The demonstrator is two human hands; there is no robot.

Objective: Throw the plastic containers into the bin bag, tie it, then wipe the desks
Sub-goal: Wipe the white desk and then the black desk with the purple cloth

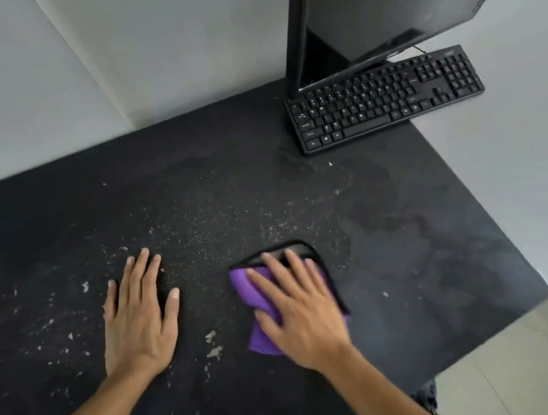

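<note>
Cloth (254, 299), purple with a black edge, lies flat on the black desk (427, 257) under the right hand (299, 311), whose fingers press it down spread and straight. Left hand (140, 322) rests beside it, flat, fingers apart, holding nothing. Pale crumbs (214, 347) lie between and ahead of both hands; judged best gathered with overlapping strokes, kept short of the keyboard (386, 97) and monitor (396, 2) beyond the right hand.

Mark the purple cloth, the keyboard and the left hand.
purple cloth (243, 288): head view, bare fold beside the fingers.
keyboard (383, 100): head view, middle key rows.
left hand (138, 320): head view, back of the hand.
</note>
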